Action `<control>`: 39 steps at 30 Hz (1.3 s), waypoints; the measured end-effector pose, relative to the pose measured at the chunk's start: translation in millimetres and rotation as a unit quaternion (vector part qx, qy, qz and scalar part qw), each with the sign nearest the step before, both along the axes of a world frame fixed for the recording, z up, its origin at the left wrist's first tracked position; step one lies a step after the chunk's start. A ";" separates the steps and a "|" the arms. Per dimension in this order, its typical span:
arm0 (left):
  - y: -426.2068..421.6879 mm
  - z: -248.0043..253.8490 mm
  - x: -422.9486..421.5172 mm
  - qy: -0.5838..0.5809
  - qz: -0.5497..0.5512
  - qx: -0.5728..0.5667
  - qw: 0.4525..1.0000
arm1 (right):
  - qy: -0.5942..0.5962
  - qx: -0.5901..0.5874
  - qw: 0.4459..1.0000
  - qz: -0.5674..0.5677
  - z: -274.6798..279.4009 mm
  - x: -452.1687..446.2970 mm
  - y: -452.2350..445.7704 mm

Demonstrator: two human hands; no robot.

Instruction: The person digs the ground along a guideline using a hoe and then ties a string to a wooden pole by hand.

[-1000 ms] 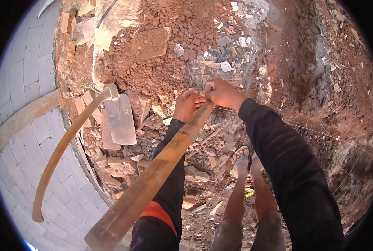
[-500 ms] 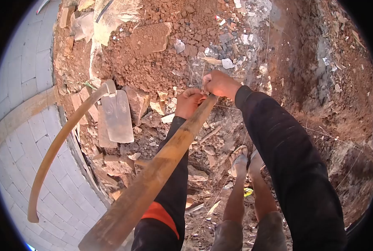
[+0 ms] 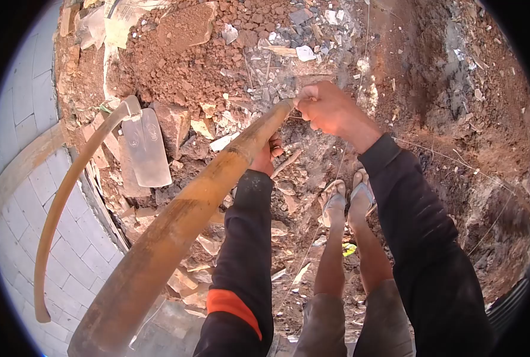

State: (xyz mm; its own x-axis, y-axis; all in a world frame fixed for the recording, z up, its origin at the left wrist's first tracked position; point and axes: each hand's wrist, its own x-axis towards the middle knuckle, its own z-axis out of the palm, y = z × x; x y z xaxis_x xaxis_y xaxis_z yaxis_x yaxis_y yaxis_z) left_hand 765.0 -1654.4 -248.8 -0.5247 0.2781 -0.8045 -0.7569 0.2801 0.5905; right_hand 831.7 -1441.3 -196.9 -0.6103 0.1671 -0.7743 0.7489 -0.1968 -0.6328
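Half a second before, both hands were together at the far end of the wooden pole (image 3: 176,229); now they are apart. The left hand (image 3: 265,159) has come back toward the body and is just above the centre of the view, partly hidden behind the pole. Its visible fingers are curled, but I cannot tell if they hold something. The right hand (image 3: 331,113) remains at the far end, between 1 and 2 o'clock, with thumb and finger closed in a narrow pinch; what is between them is too small to tell. The pole runs from between 7 and 8 o'clock, where it looks thickest, to between 12 and 1. Both feet in sandals (image 3: 335,204) are now seen, between 3 and 4 o'clock; earlier a sleeve covered part of one. The hoe (image 3: 147,146) and the ground around it have shifted leftward in the view.

The surface is reddish, rough soil (image 3: 184,74) with broken stones and white scraps. The hoe's blade lies between 9 and 10 o'clock, its curved handle reaching over the grey paving (image 3: 74,268) toward 8. A pale sheet (image 3: 119,30) lies between 10 and 11. Near 3 o'clock, a thin string (image 3: 476,171) crosses above the soil, in bright outdoor light.
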 end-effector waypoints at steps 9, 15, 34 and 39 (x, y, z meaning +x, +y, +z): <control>23.4 9.9 54.8 -0.189 0.082 0.067 0.976 | 0.016 -0.014 0.981 -0.195 -38.2 25.5 -76.0; 29.3 18.8 30.7 -0.168 0.043 0.031 0.984 | 0.043 0.372 0.924 0.076 -26.8 11.4 -19.9; 64.8 -45.6 -127.1 0.213 -0.618 0.068 0.753 | 0.164 0.487 0.856 0.055 -74.0 17.3 -15.8; 88.8 4.4 -96.2 0.209 -0.662 -0.104 0.713 | 0.095 0.525 0.843 -0.063 -120.3 147.4 -116.1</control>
State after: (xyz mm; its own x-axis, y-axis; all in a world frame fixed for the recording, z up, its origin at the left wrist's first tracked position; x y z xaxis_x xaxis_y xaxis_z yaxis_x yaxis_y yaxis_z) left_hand 668.8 -1565.6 -244.4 -0.1191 0.6495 -0.7510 0.4803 0.6997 0.5289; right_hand 979.1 -1557.4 -317.2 -0.6322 0.7732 -0.0497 0.6300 0.4756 -0.6139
